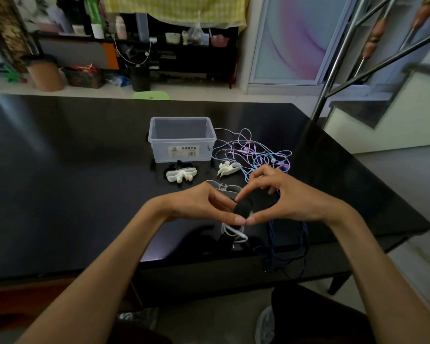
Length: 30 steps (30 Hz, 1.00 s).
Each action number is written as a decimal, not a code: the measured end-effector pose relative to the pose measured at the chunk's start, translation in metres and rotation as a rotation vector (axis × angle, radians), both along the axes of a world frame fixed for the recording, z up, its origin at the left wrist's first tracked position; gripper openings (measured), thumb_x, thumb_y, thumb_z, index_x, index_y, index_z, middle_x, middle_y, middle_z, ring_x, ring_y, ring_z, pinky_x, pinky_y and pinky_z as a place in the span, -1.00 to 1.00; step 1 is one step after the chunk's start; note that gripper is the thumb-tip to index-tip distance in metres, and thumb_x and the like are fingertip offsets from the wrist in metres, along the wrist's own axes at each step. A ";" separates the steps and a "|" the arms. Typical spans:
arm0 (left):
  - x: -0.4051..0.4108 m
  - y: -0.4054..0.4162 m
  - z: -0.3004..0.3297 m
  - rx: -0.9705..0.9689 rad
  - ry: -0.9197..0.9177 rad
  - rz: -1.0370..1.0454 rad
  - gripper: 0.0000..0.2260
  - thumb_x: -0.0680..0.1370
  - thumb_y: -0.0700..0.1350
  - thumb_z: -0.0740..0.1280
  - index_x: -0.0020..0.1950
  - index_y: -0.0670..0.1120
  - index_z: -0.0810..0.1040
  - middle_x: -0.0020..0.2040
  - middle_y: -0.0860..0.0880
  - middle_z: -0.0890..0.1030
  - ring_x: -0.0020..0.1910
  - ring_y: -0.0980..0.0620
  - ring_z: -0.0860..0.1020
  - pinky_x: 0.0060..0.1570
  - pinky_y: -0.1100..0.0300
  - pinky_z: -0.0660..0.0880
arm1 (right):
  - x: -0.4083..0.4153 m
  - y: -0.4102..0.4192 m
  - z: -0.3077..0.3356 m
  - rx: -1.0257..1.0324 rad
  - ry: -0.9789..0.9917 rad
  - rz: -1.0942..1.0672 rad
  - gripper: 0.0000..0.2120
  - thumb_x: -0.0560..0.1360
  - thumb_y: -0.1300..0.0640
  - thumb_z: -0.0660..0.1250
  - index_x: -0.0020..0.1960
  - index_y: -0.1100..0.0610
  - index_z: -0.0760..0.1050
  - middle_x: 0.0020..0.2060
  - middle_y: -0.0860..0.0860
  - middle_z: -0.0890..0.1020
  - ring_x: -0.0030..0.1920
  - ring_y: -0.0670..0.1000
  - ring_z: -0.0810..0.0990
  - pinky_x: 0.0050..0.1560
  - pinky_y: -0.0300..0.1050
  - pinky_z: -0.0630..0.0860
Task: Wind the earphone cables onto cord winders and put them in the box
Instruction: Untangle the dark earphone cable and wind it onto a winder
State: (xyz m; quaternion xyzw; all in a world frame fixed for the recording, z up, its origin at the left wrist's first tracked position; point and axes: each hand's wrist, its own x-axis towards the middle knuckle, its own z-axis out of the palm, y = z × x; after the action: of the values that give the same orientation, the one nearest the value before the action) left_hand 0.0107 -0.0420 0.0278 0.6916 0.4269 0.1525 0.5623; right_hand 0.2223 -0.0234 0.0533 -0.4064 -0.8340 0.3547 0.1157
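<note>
Both hands meet over the near edge of the black table, thumb tips touching. The left hand has its fingers and thumb curled round a black cord winder, and the right hand pinches the same winder from the other side, forefinger bent down onto its top. A white earphone cable hangs in loops just below the thumbs, its plug end trailing toward the person. Below and to the outside of the right hand, a dark blue earphone cable droops off the table edge in loose strands; whether the right hand's fingers hold it cannot be told. Just beyond the left hand's knuckles lies a clear cord winder. Farther out from the left hand sit a white cord winder with a black one partly behind it, and beyond the gap between the hands lies another white cord winder. Past the right hand's fingertips spreads a tangle of pink, purple and light blue earphone cables. The clear plastic box stands upright and lidless beyond the winders, straight ahead of the left hand, its label facing the person.
</note>
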 end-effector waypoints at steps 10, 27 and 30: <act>-0.002 0.003 -0.005 0.022 -0.128 0.117 -0.79 0.41 -0.09 0.44 0.04 0.00 0.67 -0.04 0.09 0.70 0.04 0.16 0.61 0.17 0.28 0.49 | -0.003 -0.001 -0.001 0.116 0.040 -0.104 -0.72 0.17 -0.14 0.51 -0.14 -0.24 0.57 -0.02 -0.19 0.38 0.01 -0.30 0.34 0.01 -0.38 0.30; 0.011 0.012 -0.010 -0.166 -0.371 0.477 -0.76 0.51 0.03 0.34 0.10 -0.04 0.63 0.03 -0.05 0.69 0.07 0.01 0.64 0.23 0.08 0.48 | -0.014 0.004 -0.018 -0.054 0.523 -0.379 -0.85 0.42 0.14 0.45 -0.02 0.01 0.65 -0.23 -0.15 0.70 -0.29 -0.19 0.61 -0.35 -0.32 0.49; 0.010 0.014 -0.013 -0.179 -0.342 0.430 -0.71 0.53 0.03 0.32 0.18 -0.06 0.60 0.09 -0.04 0.67 0.12 0.01 0.61 0.30 0.02 0.42 | -0.012 0.008 -0.020 -0.119 0.556 -0.432 -0.86 0.38 0.16 0.48 -0.07 0.01 0.66 -0.27 -0.10 0.70 -0.28 -0.21 0.62 -0.33 -0.38 0.48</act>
State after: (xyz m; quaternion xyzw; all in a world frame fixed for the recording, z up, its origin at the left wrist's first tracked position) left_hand 0.0207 -0.0284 0.0147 0.4973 0.4744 0.3441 0.6397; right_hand 0.2104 -0.0158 0.0334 -0.4673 -0.6432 0.4672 0.3869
